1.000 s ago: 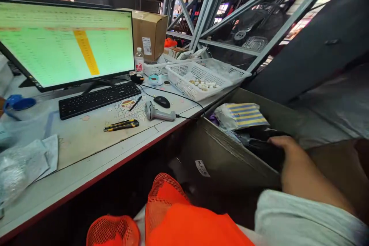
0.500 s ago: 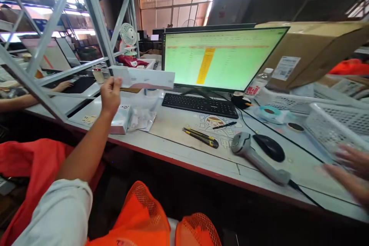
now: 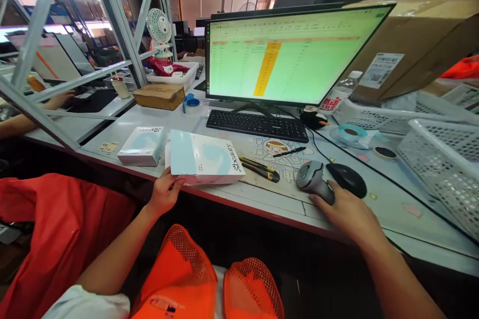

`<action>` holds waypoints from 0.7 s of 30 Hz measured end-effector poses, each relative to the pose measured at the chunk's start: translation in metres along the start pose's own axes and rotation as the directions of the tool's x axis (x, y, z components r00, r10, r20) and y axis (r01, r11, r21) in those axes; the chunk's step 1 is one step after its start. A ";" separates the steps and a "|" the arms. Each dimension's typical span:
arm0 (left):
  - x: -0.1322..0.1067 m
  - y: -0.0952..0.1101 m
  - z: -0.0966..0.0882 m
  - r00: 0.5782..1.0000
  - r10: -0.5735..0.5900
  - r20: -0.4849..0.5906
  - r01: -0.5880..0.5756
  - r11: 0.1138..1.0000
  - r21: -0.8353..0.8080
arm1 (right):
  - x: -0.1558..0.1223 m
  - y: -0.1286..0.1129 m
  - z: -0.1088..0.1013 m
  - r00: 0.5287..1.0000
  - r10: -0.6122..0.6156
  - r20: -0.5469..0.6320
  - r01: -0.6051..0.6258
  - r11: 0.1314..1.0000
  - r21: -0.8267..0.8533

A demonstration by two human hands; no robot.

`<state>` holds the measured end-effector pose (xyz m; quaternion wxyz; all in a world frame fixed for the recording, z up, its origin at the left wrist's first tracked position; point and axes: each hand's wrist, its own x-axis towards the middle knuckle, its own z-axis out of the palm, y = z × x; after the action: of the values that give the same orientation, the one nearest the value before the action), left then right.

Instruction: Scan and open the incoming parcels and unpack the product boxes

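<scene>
My left hand pinches the near left corner of a white and pale blue carton marked "beauty", which lies at the desk's front edge with a flap raised on its left. A similar carton rests just left of it. My right hand is closed around the handle of a grey barcode scanner on the desk, its head pointing left. Right beside the scanner sits a black mouse. A yellow and black utility knife lies partly behind the held carton.
A monitor stands behind a black keyboard. White plastic baskets and a big cardboard box occupy the right. Blue tape and a small brown box are at the back left, near a metal frame.
My left hand has come down from the raised position, and the carton is now on the desk. My right hand has moved left from the basket side and closed on the barcode scanner.
</scene>
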<state>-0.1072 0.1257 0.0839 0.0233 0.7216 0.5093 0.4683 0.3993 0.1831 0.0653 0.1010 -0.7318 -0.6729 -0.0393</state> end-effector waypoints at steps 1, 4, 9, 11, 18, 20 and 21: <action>0.004 0.002 -0.005 1.000 0.010 0.027 -0.012 0.998 0.066 | 0.000 -0.001 0.002 1.000 0.006 0.011 -0.006 1.000 -0.021; 0.036 0.025 -0.026 0.994 -0.029 0.104 -0.006 0.947 0.321 | 0.004 -0.010 0.001 0.999 0.034 0.038 -0.032 0.997 -0.067; 0.133 0.098 -0.042 0.953 -0.250 0.169 0.075 0.738 0.671 | 0.019 -0.028 -0.028 0.997 0.040 0.071 -0.036 0.998 -0.055; 0.172 0.116 -0.027 0.940 -0.268 0.210 0.063 0.742 0.667 | 0.018 -0.036 -0.050 0.993 0.074 0.089 -0.068 0.996 -0.064; 0.225 0.130 0.047 0.910 -0.138 0.392 -0.080 0.867 0.492 | -0.051 -0.076 -0.110 0.949 -0.251 0.191 0.190 0.938 0.290; 0.224 0.130 0.052 0.896 -0.110 0.430 -0.113 0.880 0.460 | -0.073 -0.093 -0.110 0.907 -0.368 0.202 0.285 0.893 0.349; 0.224 0.129 0.051 0.893 -0.105 0.437 -0.119 0.883 0.454 | -0.082 -0.102 -0.108 0.889 -0.417 0.191 0.335 0.875 0.349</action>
<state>0.0297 0.2557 0.2672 -0.0363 0.7959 0.5850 0.1517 0.2992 0.0894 0.1645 0.1142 -0.5597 -0.8082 0.1428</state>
